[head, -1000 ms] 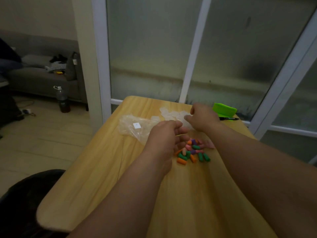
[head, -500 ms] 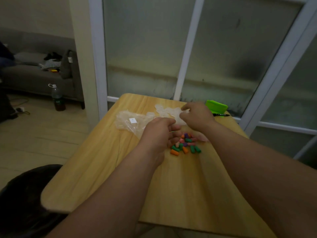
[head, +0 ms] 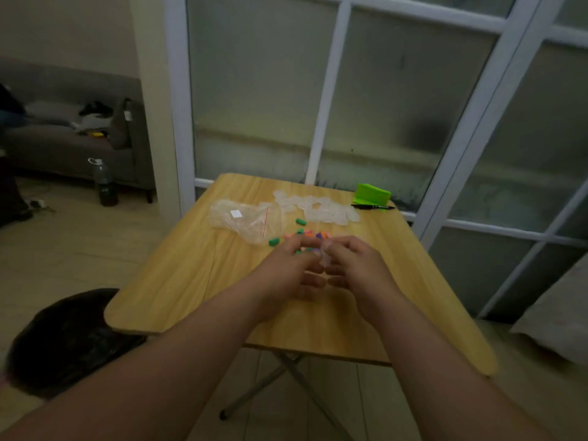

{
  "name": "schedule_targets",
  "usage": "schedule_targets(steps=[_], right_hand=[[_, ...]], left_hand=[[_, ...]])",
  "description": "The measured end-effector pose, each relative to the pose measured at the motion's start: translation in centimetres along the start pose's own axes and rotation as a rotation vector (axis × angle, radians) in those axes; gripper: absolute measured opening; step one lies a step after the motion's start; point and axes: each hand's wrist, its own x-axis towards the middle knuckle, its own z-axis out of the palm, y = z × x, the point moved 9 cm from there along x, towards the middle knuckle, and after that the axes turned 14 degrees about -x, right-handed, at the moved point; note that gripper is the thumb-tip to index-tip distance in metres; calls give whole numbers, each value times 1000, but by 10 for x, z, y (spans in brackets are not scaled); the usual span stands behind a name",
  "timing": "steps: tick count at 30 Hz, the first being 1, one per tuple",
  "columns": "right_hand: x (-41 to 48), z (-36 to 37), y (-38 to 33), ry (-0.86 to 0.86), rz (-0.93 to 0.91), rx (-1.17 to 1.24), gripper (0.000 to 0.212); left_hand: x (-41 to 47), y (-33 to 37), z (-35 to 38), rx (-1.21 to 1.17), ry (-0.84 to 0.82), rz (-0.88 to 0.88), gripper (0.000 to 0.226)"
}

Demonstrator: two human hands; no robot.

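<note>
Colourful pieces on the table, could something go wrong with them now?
1. The colourful pieces lie loose just beyond both hands, and one green piece lies apart. A bump from the left hand could send more rolling off the table.
2. The small clear bag pinched in the right hand looks flimsy, so a piece might miss its mouth.

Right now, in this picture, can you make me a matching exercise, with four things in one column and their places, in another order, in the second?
Things:
1. black pen
2. clear zip bag
3. bottle
4. coloured pieces

Places:
A. on the floor beside the sofa
B. just beyond the left hand and right hand
C. against the green box, far right corner
D. far left part of the table

Pairs: 1-C, 2-D, 3-A, 4-B
</note>
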Motion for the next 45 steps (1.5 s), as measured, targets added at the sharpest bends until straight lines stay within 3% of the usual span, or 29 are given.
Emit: schedule_targets(steps=[10,15,21,27,34,45], right_hand=[[-17,20,10,-89,28,71,16],[-7,16,15,-134,81,224,16],[-2,17,19,-241,134,270,16],[-3,13,18,-242,117,227,26],[-6,12,17,-239,101,212,12],[-9,13,12,-242,89,188,10]], left_hand=[[-6,-12,-13,-72,-10,2,26],[2,-8,-8,-112,-72,40,29],[12,-11,-10,-54,-108,-2,30],[18,-13,-7,-2,-127,-52,29],[21,-15,-10,8,-148,-55,29],[24,-17,-11,2,-140,-55,30]])
